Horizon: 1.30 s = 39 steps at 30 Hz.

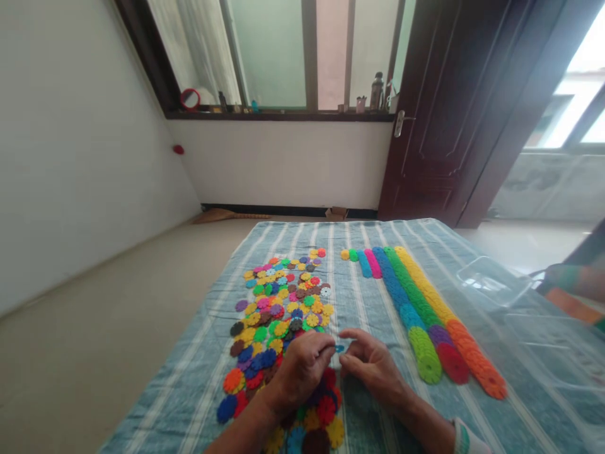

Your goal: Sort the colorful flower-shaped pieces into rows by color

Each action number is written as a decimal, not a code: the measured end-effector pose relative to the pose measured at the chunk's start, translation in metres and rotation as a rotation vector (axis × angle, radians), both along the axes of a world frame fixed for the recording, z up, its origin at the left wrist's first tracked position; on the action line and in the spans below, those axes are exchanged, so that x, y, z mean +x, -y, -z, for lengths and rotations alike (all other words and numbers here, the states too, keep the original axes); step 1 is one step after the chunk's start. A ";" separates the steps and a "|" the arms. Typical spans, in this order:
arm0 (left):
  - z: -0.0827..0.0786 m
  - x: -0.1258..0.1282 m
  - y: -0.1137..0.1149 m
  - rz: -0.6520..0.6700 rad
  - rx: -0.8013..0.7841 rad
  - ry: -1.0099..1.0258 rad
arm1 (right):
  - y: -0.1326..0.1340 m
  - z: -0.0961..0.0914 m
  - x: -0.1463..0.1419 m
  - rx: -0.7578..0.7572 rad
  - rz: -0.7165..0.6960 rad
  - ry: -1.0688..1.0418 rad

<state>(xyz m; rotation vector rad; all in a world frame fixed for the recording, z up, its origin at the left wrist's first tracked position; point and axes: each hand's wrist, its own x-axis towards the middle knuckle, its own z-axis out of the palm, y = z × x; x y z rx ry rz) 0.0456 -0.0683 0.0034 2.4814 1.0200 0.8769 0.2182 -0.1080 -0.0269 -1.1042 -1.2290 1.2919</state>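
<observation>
Beyond the table, a dark sill (293, 117) ran under the window, bearing a red-rimmed round mirror (190, 99) and a flask (377, 93), with a dark red door (439, 94) to the right. A broom (215, 216) lay on the floor by the far wall. Striped blue-and-white cloth (363, 315) covered the table before me.

Near the middle of it, my left hand (302, 362) was over the edge of the loose notched discs (281, 328), its thumb and forefinger clamped together on a small blue piece (339, 348) that stuck out toward the right. My right hand (371, 366) faced it, thumb and forefinger apart, the piece lying between the two hands.

Loose discs of many colours spread beneath and beyond my left hand, many overlapping. To the right of my hands, overlapping discs ran in long rows: a blue row (390, 277) ending in lime, a green row (413, 287) ending in purple and red, and a yellow row (420, 284) ending in orange. Shorter blue and pink rows lay beside their far end. Farther right was a clear plastic container (472, 295).
</observation>
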 end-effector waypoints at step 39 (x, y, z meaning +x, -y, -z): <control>-0.018 -0.102 -0.086 -0.785 -0.100 0.468 | -0.024 -0.019 -0.008 -0.117 -0.018 0.330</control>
